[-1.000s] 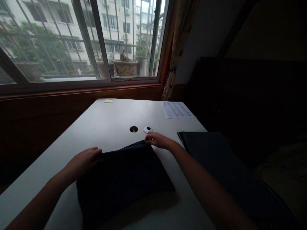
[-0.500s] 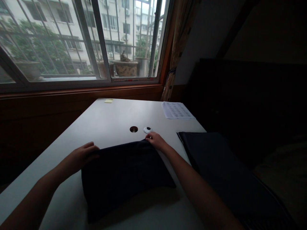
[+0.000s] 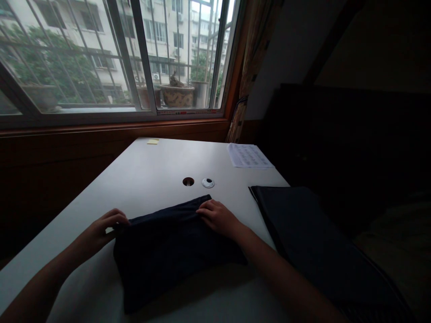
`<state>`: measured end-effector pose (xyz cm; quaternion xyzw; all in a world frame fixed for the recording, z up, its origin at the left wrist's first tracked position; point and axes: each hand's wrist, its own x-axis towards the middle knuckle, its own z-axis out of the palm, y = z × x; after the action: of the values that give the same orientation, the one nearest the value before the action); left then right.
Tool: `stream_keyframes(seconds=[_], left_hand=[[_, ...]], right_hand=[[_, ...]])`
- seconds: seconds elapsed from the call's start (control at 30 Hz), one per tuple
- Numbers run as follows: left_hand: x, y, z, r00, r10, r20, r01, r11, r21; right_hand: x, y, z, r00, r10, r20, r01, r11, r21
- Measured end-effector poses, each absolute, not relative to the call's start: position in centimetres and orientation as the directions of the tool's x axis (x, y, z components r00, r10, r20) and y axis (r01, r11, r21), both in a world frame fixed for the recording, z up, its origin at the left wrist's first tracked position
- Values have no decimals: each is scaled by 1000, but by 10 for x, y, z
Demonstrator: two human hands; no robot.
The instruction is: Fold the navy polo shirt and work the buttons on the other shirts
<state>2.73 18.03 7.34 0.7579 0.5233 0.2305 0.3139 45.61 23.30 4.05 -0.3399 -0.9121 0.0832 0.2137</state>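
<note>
A dark navy piece of folded cloth (image 3: 175, 251) lies across the near part of the white table; its exact kind is too dark to make out. My left hand (image 3: 107, 226) pinches its far left corner between thumb and fingers, with a small gap showing inside the pinch. Near the far right corner, my right hand (image 3: 217, 217) has its fingers bunched on the cloth, just below the top edge. That corner sticks out past the fingertips.
Another dark folded cloth (image 3: 303, 220) lies along the right side of the white table (image 3: 134, 179). Beyond my hands are a round cable hole (image 3: 188, 181), its white cover ring (image 3: 208, 183), printed sheets (image 3: 249, 155) and a yellow note (image 3: 152, 141). A barred window (image 3: 182, 58) stands behind.
My right hand has moved from the far right corner nearer to me, onto the cloth. My left hand has shifted slightly left and nearer, and the cloth's far left edge has come lower.
</note>
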Motion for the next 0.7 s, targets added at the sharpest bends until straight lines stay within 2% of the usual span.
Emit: stream_keyframes(seconds=[0.1, 0.33, 0.53, 0.7], left_hand=[[26, 173, 70, 337, 937, 91, 669, -306, 677], [28, 171, 66, 76, 994, -72, 726, -6, 687], [36, 179, 78, 98, 981, -168, 721, 46, 691], [42, 185, 83, 4, 986, -165, 685, 117, 719]], right_hand=[[460, 223, 38, -679, 647, 346, 601, 761, -243], [460, 192, 46, -695, 634, 339, 595, 772, -226], [459, 155, 57, -776, 580, 247, 507, 807, -302], [453, 136, 50, -826, 477, 301, 399, 871, -288]])
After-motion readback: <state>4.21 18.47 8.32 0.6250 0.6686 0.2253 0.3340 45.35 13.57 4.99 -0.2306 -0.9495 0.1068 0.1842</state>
